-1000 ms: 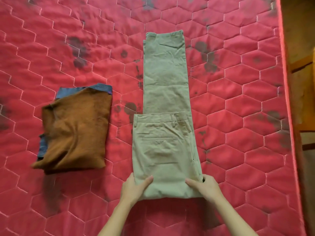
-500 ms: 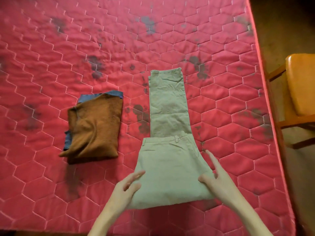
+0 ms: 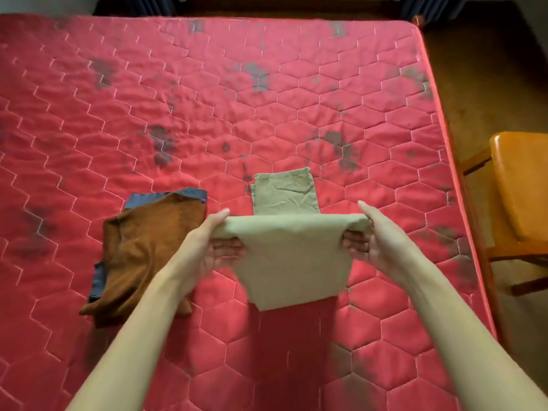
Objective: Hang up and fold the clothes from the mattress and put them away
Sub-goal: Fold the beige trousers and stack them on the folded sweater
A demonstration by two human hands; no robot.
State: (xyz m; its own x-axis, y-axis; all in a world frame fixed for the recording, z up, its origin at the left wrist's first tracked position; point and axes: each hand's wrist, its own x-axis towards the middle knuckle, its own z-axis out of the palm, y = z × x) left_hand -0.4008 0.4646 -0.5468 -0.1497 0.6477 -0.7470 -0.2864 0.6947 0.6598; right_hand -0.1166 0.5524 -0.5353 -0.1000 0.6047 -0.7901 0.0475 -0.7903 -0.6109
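Over the near middle of the red quilted mattress (image 3: 267, 99), the folded khaki cotton trousers (image 3: 290, 262) hang lifted between both hands, with their far end lying flat on the bed beyond. The left hand (image 3: 213, 247) and right hand (image 3: 373, 241) each pinch one side of the raised fold, thumb on top and fingers (image 3: 229, 250) curled beneath. To fold well, I judge, hold that edge taut and level, carry it squarely forward, and lay it down clear of the folded rust-brown knitted garment (image 3: 148, 247) just to the left.

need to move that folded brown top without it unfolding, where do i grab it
The brown top lies loosely folded on a blue garment, near edge rumpled: probably slide left hand under its left edge, right hand under its right, lifting the stack together.
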